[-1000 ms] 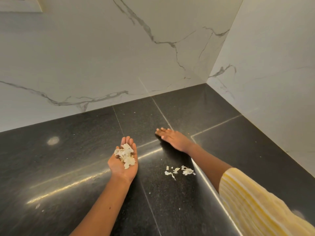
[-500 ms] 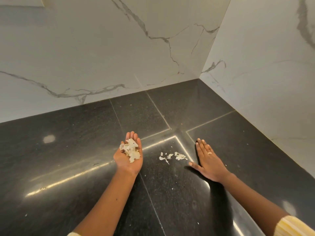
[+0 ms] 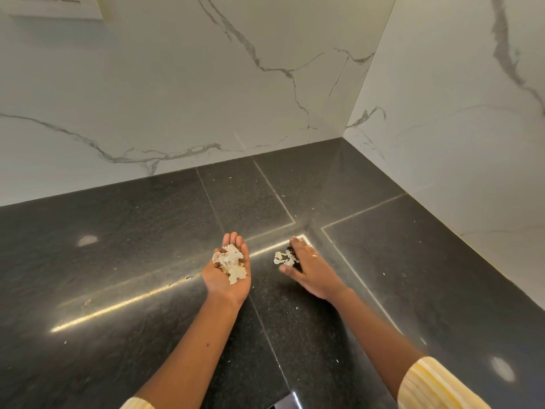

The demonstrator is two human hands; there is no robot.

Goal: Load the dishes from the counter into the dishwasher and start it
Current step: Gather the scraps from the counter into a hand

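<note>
Counter [image 3: 118,276] dark, left grip [image 3: 223,284] flat palm-up bearing white scraps [image 3: 231,262], right grip [image 3: 313,270] flat beside loose flakes [image 3: 284,258]

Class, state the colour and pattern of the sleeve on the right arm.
The sleeve is pale yellow with white stripes; the head view shows it best.

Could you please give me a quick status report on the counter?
Left hand palm up, cupping pale scraps. Right hand open, down at black counter, beside small scrap pile. No dishes in view.
</note>
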